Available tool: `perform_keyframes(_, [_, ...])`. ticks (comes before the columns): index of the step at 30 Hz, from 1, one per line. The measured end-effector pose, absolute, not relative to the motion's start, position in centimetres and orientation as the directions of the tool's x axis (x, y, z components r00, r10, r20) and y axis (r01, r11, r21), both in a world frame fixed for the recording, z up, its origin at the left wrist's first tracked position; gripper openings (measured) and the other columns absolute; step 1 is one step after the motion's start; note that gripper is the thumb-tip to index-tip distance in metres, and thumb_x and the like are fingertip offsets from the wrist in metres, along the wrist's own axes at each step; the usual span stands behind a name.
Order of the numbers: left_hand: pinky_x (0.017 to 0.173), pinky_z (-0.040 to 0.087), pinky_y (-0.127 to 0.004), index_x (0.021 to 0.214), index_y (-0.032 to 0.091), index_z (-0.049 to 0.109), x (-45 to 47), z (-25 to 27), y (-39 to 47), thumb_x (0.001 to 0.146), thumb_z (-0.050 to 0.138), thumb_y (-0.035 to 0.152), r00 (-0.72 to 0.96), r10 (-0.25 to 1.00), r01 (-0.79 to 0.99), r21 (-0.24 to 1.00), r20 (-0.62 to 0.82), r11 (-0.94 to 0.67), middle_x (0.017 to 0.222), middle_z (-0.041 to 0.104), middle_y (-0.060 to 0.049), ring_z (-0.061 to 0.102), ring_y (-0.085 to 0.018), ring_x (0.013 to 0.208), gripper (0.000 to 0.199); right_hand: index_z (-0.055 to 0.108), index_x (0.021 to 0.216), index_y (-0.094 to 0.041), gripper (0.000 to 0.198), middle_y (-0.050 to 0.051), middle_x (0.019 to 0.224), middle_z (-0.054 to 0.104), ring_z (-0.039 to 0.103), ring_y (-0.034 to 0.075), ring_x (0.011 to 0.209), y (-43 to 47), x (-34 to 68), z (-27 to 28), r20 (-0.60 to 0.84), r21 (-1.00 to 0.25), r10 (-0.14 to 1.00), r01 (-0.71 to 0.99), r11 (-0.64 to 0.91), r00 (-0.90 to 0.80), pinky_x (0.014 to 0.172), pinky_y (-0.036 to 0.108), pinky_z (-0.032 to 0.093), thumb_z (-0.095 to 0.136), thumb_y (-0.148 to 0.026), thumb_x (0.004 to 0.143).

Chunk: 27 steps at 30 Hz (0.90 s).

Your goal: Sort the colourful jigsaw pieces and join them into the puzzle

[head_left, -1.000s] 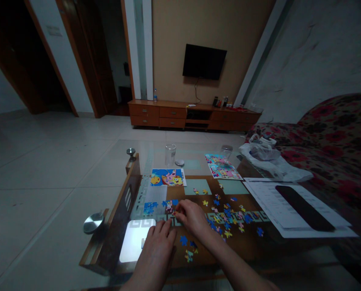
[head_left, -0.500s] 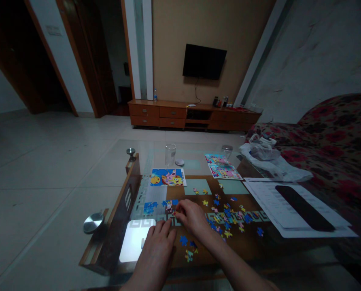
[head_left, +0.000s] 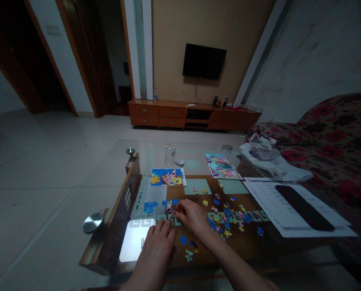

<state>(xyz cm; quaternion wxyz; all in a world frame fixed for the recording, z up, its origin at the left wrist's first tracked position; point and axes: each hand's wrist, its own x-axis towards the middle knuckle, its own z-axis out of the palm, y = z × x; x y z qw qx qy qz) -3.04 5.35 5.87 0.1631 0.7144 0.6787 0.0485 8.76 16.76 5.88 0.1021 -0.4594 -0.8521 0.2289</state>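
Observation:
My right hand is pinched at the fingertips on a small reddish jigsaw piece, partly hidden by the fingers. Just beyond it lies a joined puzzle section in blue and pink. A second joined section, mostly blue, is farther left. My left hand rests on the glass table with its fingers stretched out, holding nothing. Loose jigsaw pieces in blue, yellow and pink are scattered to the right. A blue piece lies between my forearms. The cartoon picture card lies behind the joined sections.
A glass jar and a round lid stand at the back, with another jar near more picture sheets. Papers under a dark flat object and a plastic bag lie right. A white panel is near my left hand.

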Motion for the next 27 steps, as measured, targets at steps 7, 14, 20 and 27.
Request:
perform_keyframes(7, [0.103, 0.041, -0.048, 0.122, 0.019, 0.061, -3.1, 5.8, 5.3, 0.081, 0.048, 0.009, 0.074, 0.988, 0.955, 0.295, -0.139, -0.030, 0.142, 0.051, -0.009, 0.046, -0.032, 0.127, 0.044, 0.069, 0.091, -0.017, 0.008, 0.005, 0.091, 0.069, 0.062, 0.019, 0.083, 16.5, 8.8, 6.3, -0.036, -0.457, 0.829, 0.747, 0.483, -0.559, 0.070, 0.026, 0.039, 0.063, -0.019, 0.085])
perform_keyframes(14, [0.103, 0.040, -0.048, 0.123, 0.017, 0.060, -3.0, 6.1, 5.2, 0.082, 0.046, 0.009, 0.078, 0.984, 0.962, 0.272, -0.161, -0.032, 0.143, 0.050, -0.011, 0.046, -0.032, 0.128, 0.044, 0.069, 0.090, -0.018, 0.007, 0.006, 0.093, 0.069, 0.063, 0.020, 0.086, 16.6, 9.0, 6.7, -0.059, -0.439, 0.837, 0.767, 0.468, -0.544, 0.072, 0.026, 0.040, 0.063, -0.020, 0.086])
perform_keyframes(20, [0.102, 0.041, -0.048, 0.121, 0.018, 0.061, -3.0, 5.7, 5.1, 0.082, 0.046, 0.009, 0.075, 0.988, 0.964, 0.264, -0.134, -0.038, 0.143, 0.050, -0.010, 0.047, -0.032, 0.127, 0.043, 0.068, 0.092, -0.016, 0.009, 0.006, 0.092, 0.070, 0.063, 0.019, 0.084, 16.6, 9.2, 6.6, -0.047, -0.445, 0.837, 0.762, 0.471, -0.545, 0.070, 0.026, 0.039, 0.065, -0.021, 0.085])
perform_keyframes(27, [0.104, 0.039, -0.047, 0.123, 0.019, 0.061, -3.1, 4.8, 5.1, 0.081, 0.046, 0.009, 0.077, 0.988, 0.961, 0.273, -0.134, -0.038, 0.143, 0.051, -0.009, 0.046, -0.031, 0.128, 0.045, 0.068, 0.093, -0.016, 0.009, 0.006, 0.094, 0.070, 0.062, 0.019, 0.085, 16.1, 9.1, 6.8, -0.038, -0.442, 0.820, 0.746, 0.499, -0.571, 0.071, 0.026, 0.039, 0.064, -0.020, 0.086])
